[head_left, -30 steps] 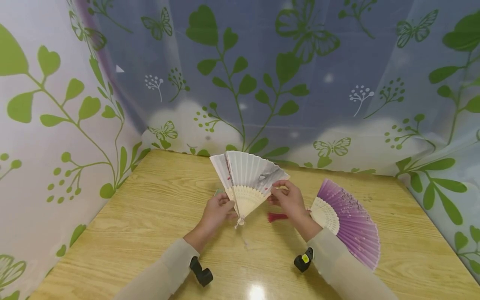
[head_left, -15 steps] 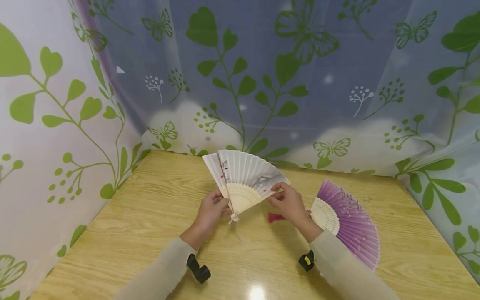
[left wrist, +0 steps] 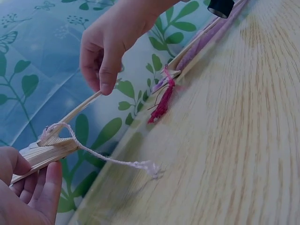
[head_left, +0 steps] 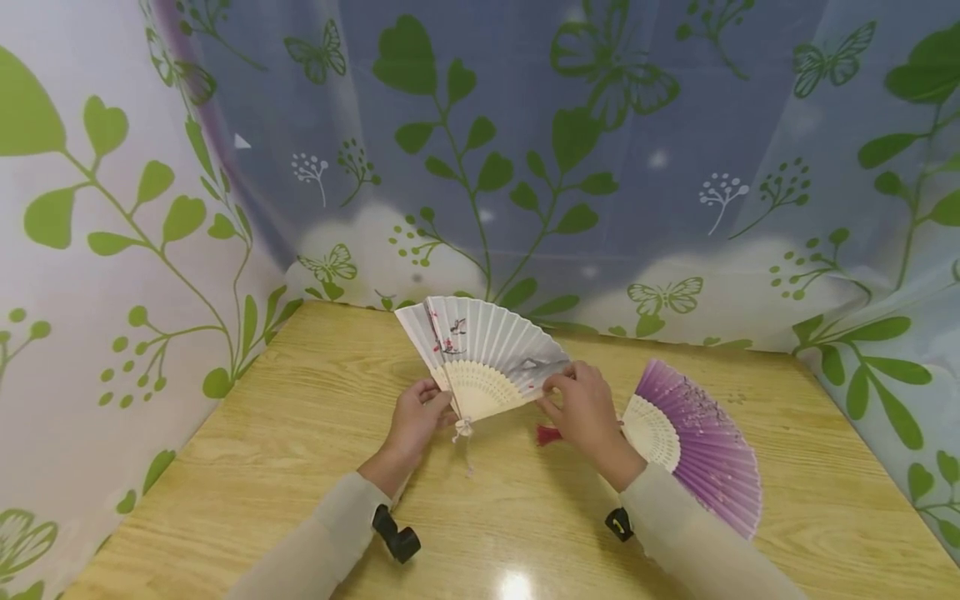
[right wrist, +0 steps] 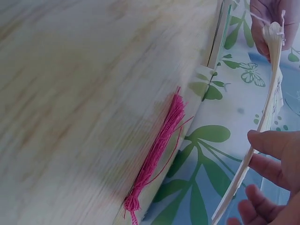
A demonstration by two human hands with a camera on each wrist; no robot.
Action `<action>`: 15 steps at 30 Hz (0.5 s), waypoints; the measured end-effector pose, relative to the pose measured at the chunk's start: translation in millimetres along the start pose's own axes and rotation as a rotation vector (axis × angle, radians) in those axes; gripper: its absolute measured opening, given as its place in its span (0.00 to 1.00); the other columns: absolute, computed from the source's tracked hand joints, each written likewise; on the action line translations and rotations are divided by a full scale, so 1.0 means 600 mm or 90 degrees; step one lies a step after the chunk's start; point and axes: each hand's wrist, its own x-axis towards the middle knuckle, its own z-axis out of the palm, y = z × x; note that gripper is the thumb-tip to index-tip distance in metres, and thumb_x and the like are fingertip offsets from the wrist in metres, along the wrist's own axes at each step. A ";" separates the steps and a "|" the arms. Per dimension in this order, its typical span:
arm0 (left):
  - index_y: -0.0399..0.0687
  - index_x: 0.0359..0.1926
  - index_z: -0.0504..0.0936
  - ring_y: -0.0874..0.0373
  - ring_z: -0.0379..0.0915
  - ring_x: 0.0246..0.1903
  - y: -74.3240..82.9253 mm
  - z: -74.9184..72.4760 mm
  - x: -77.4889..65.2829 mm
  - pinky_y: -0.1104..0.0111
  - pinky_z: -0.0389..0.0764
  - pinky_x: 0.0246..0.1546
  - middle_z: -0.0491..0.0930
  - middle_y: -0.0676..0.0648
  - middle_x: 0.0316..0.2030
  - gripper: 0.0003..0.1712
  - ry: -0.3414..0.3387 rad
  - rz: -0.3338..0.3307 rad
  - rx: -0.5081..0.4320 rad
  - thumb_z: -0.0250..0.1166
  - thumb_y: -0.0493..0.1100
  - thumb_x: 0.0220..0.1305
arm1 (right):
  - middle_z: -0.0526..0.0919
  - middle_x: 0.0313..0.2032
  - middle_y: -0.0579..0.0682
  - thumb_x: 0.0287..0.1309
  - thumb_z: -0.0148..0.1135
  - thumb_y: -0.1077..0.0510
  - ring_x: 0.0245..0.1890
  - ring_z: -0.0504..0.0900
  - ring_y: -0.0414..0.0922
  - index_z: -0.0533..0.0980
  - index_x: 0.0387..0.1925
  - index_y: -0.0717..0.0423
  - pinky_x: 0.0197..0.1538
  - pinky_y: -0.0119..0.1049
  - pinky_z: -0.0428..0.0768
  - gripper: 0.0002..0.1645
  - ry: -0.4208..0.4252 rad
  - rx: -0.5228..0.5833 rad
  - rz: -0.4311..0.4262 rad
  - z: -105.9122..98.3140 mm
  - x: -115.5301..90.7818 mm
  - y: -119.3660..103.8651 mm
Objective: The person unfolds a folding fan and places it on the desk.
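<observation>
Between my hands a white folding fan (head_left: 495,333), printed with grey and red, is spread partway, its pale openwork ribs toward me. My left hand (head_left: 411,421) grips the fan's left ribs close to the pivot, where a white cord (left wrist: 112,158) dangles. With thumb and index finger, my right hand (head_left: 588,408) pinches the outer rib on the right; the right wrist view shows this rib (right wrist: 258,136) edge-on. The leftmost folds are still stacked near the left hand. In the left wrist view the fan is held above the table.
A purple folding fan (head_left: 716,450) lies spread on the wooden table (head_left: 300,433), partly behind my right forearm. Its red tassel (head_left: 548,434) points left, below my right hand. Patterned cloth (head_left: 510,167) hangs behind the table and along its sides.
The white fan has spread wider: my left hand has moved left with the pivot end, while the right hand stays nearly in place on the outer rib. The purple fan has not moved.
</observation>
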 end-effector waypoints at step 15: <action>0.26 0.56 0.69 0.61 0.75 0.32 -0.003 -0.001 0.008 0.62 0.83 0.46 0.74 0.40 0.42 0.18 0.027 -0.007 -0.027 0.55 0.31 0.68 | 0.82 0.33 0.51 0.46 0.76 0.58 0.35 0.78 0.52 0.79 0.27 0.57 0.42 0.46 0.78 0.12 0.010 -0.044 -0.079 -0.003 -0.007 0.006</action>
